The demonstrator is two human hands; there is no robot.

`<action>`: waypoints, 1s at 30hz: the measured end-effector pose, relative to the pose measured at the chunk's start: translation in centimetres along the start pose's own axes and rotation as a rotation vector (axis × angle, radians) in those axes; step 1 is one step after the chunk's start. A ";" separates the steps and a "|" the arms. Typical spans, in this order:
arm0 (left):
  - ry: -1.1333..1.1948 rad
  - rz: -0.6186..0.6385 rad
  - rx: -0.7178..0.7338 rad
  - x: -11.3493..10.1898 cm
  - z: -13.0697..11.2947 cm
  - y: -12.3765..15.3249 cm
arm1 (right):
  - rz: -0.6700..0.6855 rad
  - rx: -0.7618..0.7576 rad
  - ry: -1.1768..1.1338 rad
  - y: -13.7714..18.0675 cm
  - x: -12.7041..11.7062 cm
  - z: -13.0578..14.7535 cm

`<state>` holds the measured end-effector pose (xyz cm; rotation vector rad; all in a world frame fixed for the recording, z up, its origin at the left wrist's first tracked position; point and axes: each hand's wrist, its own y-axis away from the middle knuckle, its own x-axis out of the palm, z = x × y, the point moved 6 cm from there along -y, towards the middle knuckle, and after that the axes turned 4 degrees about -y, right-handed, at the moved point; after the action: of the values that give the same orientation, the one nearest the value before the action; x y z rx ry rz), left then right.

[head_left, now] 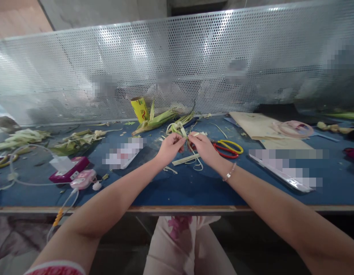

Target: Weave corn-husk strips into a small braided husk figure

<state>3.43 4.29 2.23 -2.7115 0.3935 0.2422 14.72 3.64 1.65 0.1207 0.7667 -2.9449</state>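
Note:
My left hand (171,147) and my right hand (204,148) are close together over the middle of the blue table, fingers pinched. Between them are pale green corn husk strips (182,131), and both hands appear to grip these; the fingertips partly hide the exact hold. Below the hands lies a flat husk piece (186,159) with thin curled shreds around it. A pair of scissors (236,153) with red and yellow handles rests just right of my right hand. Behind my hands is a bundle of corn husks (158,120), beside a yellow tube (140,109).
A perforated metal screen (165,57) borders the table's back. Phone-like objects lie left (125,152) and right (280,172). A purple power strip (69,172) with white cables and a pink case (83,178) sit left. Cardboard (252,126) is back right; dry husks (79,141) lie left.

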 end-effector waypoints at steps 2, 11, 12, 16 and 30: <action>-0.063 0.053 -0.002 0.4 0.1 0.1 | -0.044 -0.019 0.066 0.0 -0.3 0.0; -0.028 0.074 -0.076 0.8 0.3 0.2 | -0.071 0.004 0.090 -0.4 -0.3 -1.6; -0.006 0.079 -0.078 0.9 0.4 0.1 | -0.075 0.026 0.055 -0.4 -0.2 -1.7; 0.014 0.105 -0.060 1.0 0.5 0.0 | -0.097 0.065 0.024 -0.2 -0.2 -1.4; -0.320 0.002 0.076 0.2 -0.1 0.5 | -0.080 0.168 -0.083 -0.4 -0.4 -2.3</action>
<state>3.48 3.72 2.09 -2.5386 0.3038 0.6378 15.21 5.14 -0.17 -0.0212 0.5252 -3.0640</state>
